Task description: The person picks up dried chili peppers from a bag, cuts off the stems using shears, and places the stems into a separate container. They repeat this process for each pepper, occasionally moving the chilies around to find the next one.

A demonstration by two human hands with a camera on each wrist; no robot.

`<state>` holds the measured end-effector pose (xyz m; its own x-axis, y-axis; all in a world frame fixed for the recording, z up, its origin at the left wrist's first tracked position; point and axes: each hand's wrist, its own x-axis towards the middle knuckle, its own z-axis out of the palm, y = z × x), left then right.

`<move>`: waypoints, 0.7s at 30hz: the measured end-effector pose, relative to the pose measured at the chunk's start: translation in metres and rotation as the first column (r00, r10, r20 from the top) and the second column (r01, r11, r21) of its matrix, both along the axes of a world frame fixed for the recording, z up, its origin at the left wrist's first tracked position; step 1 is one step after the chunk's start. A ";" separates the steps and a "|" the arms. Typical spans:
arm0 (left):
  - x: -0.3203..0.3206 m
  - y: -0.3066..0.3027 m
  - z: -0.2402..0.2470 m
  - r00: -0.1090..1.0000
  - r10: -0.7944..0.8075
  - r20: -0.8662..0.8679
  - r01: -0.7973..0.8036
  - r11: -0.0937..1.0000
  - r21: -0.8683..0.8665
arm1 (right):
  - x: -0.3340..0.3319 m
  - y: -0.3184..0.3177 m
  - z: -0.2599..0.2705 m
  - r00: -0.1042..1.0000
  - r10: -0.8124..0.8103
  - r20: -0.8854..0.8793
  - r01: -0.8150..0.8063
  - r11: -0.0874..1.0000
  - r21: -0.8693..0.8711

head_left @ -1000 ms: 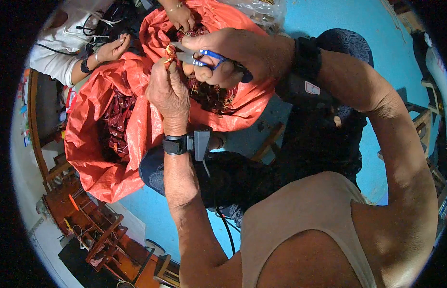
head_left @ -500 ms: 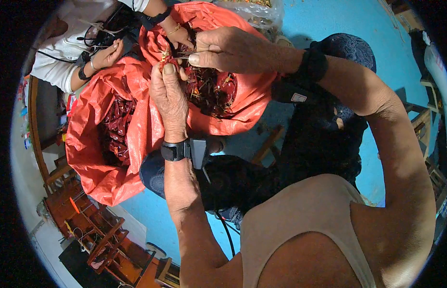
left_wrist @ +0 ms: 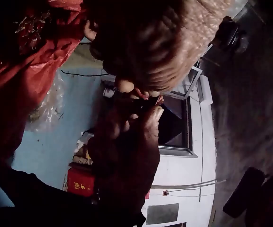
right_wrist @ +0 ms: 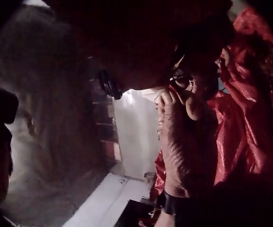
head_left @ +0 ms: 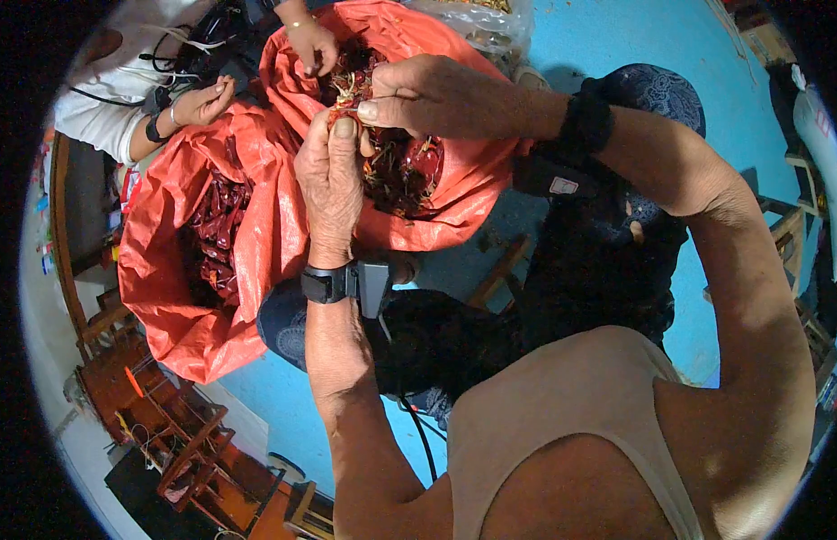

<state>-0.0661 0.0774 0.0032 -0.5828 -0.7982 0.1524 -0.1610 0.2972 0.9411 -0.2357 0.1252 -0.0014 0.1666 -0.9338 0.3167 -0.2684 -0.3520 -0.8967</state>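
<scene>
My left hand (head_left: 333,184) pinches dried red chillies (head_left: 340,117) between thumb and fingers, their pale stems sticking up. My right hand (head_left: 436,97) grips scissors (head_left: 353,110), now seen nearly edge-on as a thin sliver at the chillies; the fingers hide the handles. Both hands are close together over a red woven sack (head_left: 468,184) holding dark dried chillies (head_left: 405,175) with stems. In the left wrist view the left hand (left_wrist: 169,47) is near the lens and the right hand (left_wrist: 131,146) is in shadow. The right wrist view shows the left hand's wrinkled back (right_wrist: 174,151).
A second red sack (head_left: 279,216) at the left holds glossy dark-red chillies (head_left: 222,225). Another person's hand (head_left: 312,47) hangs over the far sack, the other hand (head_left: 202,103) beside the left one. A clear plastic bag (head_left: 499,27) lies on the blue floor (head_left: 607,31).
My right hand has turned, so the scissors' blue handles and broad blades no longer show. Both my hands have shifted slightly right since half a second ago. The other person's hand has lifted from the chillies.
</scene>
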 end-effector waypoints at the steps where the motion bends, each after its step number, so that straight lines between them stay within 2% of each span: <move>1: 0.000 0.000 0.000 1.000 0.000 -0.001 0.000 1.000 -0.001 | 0.001 -0.002 0.000 0.989 -0.076 -0.123 0.052 0.981 -0.186; 2: 0.000 -0.001 -0.001 1.000 -0.016 -0.005 0.016 1.000 -0.008 | 0.001 -0.001 0.000 0.989 -0.076 -0.124 0.052 0.981 -0.186; 4: 0.000 0.000 -0.001 0.999 -0.032 -0.009 0.032 0.999 -0.014 | 0.002 0.003 0.001 0.881 -0.327 -0.342 0.140 0.871 -0.471; 6: 0.000 0.000 0.003 0.999 -0.040 -0.024 0.043 0.990 0.135 | 0.003 0.003 -0.005 0.862 -0.345 -0.372 0.170 0.888 -0.428; 7: 0.000 0.000 0.003 0.999 -0.041 -0.026 0.044 0.990 0.134 | 0.004 0.003 -0.005 0.841 -0.360 -0.403 0.201 0.900 -0.386; 8: -0.001 0.001 0.003 0.996 -0.029 -0.081 0.045 0.977 0.210 | 0.005 0.002 -0.004 0.841 -0.361 -0.403 0.201 0.900 -0.388; 9: -0.001 0.001 0.004 0.990 -0.010 -0.138 0.049 0.958 0.281 | 0.007 0.001 -0.002 0.966 -0.172 -0.191 0.131 0.969 -0.212; 10: -0.001 0.000 0.005 0.990 -0.006 -0.139 0.045 0.959 0.281 | 0.009 0.001 0.001 0.997 0.000 0.071 0.004 0.999 -0.051; 11: -0.001 0.001 0.006 0.988 0.003 -0.156 0.043 0.957 0.287 | 0.011 0.005 0.011 0.997 0.004 0.071 -0.001 0.999 -0.051; 12: -0.001 0.000 0.006 0.985 0.011 -0.173 0.041 0.955 0.293 | 0.011 0.010 0.022 0.948 0.004 0.318 -0.104 0.949 0.298; 13: -0.001 0.000 0.005 0.985 0.015 -0.173 0.037 0.955 0.294 | 0.011 0.014 0.028 0.846 -0.087 0.527 -0.278 0.771 0.573; 15: -0.003 -0.001 0.002 0.972 0.059 -0.227 0.035 0.922 0.386 | 0.013 0.015 0.030 0.822 -0.055 0.567 -0.322 0.776 0.542; 17: -0.002 -0.006 -0.003 0.962 0.063 -0.265 0.050 0.917 0.397 | 0.012 0.015 0.029 0.795 -0.028 0.606 -0.361 0.781 0.509; 19: 0.001 -0.009 -0.004 0.957 0.058 -0.285 0.057 0.924 0.379 | 0.013 0.013 0.027 0.751 0.066 0.657 -0.434 0.799 0.416; 21: 0.001 -0.007 -0.004 0.953 0.070 -0.296 0.047 0.927 0.372 | 0.017 0.010 0.028 0.726 0.017 0.688 -0.443 0.776 0.449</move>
